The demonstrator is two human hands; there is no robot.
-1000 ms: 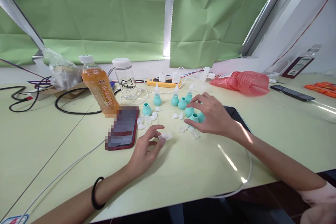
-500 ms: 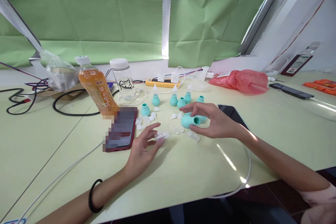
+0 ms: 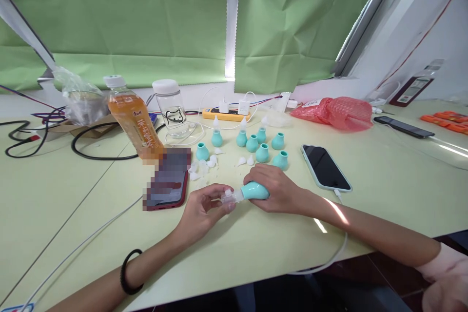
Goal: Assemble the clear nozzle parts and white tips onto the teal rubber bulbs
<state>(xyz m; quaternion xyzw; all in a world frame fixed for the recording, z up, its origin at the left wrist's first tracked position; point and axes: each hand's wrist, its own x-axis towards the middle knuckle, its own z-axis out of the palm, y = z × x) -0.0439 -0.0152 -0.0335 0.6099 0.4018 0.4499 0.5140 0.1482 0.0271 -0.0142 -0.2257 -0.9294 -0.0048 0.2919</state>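
My left hand (image 3: 205, 208) pinches a small clear plastic tube piece (image 3: 229, 197) between thumb and fingers. Wrapped round a teal rubber bulb (image 3: 255, 190), my right hand (image 3: 280, 187) holds it on its side, its neck pointing left against the clear piece. Whether the two are joined or only touching I cannot tell. Beyond my hands stand several more teal bulbs (image 3: 252, 144), some with their mouths open upward. Others at the back carry a clear pointed nozzle (image 3: 243, 125). Small white tips (image 3: 212, 160) and clear pieces lie scattered between them.
A dark-screened phone (image 3: 325, 167) with a cable lies to the right, a red-cased phone (image 3: 185, 175) to the left. Behind stand an orange drink bottle (image 3: 133, 119), a clear jar (image 3: 175, 117), a yellow power strip (image 3: 226, 115) and a red bubble-wrap bundle (image 3: 334, 112).
My right hand has come down and left with the teal bulb, turning its neck toward my left hand. The bulb now meets the clear piece, which stays in my left hand.
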